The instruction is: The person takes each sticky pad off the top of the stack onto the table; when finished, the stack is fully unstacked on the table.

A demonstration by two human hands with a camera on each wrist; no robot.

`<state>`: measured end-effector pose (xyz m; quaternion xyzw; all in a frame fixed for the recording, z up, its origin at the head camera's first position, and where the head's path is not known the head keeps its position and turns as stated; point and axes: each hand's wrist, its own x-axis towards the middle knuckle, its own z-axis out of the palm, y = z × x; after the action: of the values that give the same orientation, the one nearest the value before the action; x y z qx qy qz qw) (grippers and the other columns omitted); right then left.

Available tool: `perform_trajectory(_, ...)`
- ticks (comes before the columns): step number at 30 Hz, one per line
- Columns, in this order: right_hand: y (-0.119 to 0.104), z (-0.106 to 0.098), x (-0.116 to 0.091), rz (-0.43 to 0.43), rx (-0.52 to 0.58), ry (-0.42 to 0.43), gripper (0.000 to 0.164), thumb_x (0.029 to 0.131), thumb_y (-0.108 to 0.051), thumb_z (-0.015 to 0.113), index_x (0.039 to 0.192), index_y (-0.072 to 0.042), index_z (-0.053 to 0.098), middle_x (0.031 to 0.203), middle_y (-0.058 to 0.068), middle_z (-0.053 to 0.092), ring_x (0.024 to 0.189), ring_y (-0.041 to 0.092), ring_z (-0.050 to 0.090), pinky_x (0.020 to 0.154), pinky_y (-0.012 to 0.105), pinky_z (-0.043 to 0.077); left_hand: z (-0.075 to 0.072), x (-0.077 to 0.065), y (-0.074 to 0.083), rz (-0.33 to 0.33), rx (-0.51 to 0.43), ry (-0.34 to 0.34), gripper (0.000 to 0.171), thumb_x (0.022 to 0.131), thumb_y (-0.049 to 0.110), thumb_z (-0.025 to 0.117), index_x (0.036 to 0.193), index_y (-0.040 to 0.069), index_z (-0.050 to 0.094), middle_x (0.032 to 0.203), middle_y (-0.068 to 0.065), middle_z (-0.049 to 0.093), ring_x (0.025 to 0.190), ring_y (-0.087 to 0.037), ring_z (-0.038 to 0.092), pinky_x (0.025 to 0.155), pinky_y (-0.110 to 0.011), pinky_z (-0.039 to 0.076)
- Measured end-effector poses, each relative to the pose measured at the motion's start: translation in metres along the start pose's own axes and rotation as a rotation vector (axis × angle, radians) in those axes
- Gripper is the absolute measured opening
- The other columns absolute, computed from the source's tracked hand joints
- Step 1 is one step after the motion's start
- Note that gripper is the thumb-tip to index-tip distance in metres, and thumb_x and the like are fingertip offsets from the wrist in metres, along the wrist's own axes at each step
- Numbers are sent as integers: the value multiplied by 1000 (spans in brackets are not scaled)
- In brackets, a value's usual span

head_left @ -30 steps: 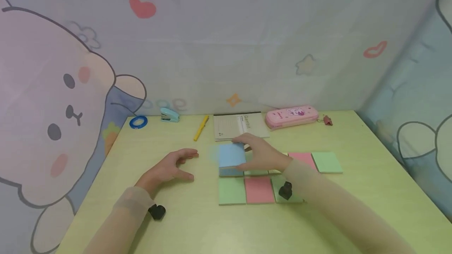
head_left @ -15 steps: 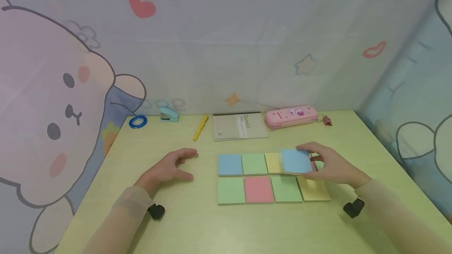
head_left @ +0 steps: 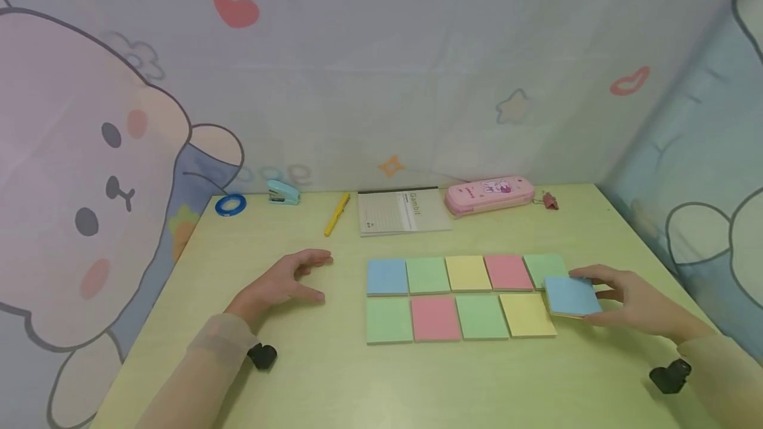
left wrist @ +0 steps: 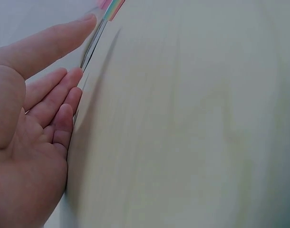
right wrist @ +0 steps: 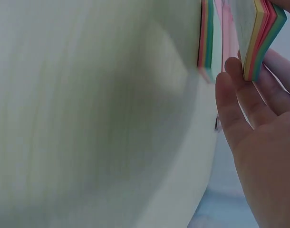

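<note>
Between the thumb and fingers of my right hand point(head_left: 646, 306) is a sticky note pad point(head_left: 571, 295) with a blue top, held a little above the table at the right end of the front row. Its layered yellow, pink, green and blue edges show in the right wrist view, where the pad point(right wrist: 266, 40) sits between thumb and fingers. Two rows of coloured pads lie to its left, among them a yellow pad point(head_left: 527, 315) and a green pad point(head_left: 544, 269). My left hand point(head_left: 280, 283) rests on the table left of the rows, fingers loosely bent, holding nothing.
Along the table's back edge lie a blue tape roll point(head_left: 230, 204), a light blue stapler point(head_left: 283, 192), a yellow pen point(head_left: 336, 214), a notebook point(head_left: 393, 214), a pink pencil case point(head_left: 489, 195) and a dark red binder clip point(head_left: 550, 201). A printed cloth point(head_left: 357, 71) hangs behind.
My right hand has carried the blue-topped pad from above the left end of the back row rightward, then toward the front row's right end. The left hand has stayed in place.
</note>
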<state>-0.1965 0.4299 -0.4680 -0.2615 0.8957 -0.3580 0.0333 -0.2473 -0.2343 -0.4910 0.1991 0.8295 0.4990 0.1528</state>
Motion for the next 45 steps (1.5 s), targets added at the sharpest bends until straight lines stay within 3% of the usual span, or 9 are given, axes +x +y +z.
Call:
perform_trajectory(7,18,-4,-19,21,-1,-3,68,79,-9,92,139,-3,61,135,-5,60,116,-6,56,91,18,53,0,0,2,6,0,5,83,83,11,90,155,3,49,155,-11,55,150,-36,37,124,-57,25)
perform_trajectory(15,24,-4,-31,98,-192,12,74,75,-27,97,141,-19,64,139,-1,61,120,-12,47,91,18,43,2,-1,2,-3,-1,-3,83,83,12,90,155,3,48,156,-11,55,150,-36,37,124,-56,25)
perform_trajectory(18,26,-4,-32,73,-217,35,76,74,-27,97,141,-16,64,138,-3,60,119,-12,47,91,14,41,2,-1,2,0,-11,-1,83,83,11,90,155,3,48,156,-11,55,151,-36,36,124,-57,24)
perform_trajectory(24,28,-1,-31,1,-210,54,73,73,-26,98,137,-9,66,132,-6,60,118,-15,46,93,5,36,0,0,0,7,-2,4,82,83,11,90,154,4,50,155,-11,56,150,-36,37,124,-57,25)
perform_trajectory(35,20,4,-27,55,-179,23,71,77,-29,96,139,-14,65,138,11,63,121,-17,42,94,4,29,-1,2,-5,-4,-16,3,83,82,11,90,155,7,50,155,-7,56,150,-34,36,124,-56,24)
perform_trajectory(45,15,10,-24,51,-197,31,69,77,-32,96,136,-14,67,135,9,63,117,-11,48,93,7,33,-1,2,-5,2,-10,2,83,82,11,90,155,6,50,155,-9,56,151,-34,36,124,-57,24)
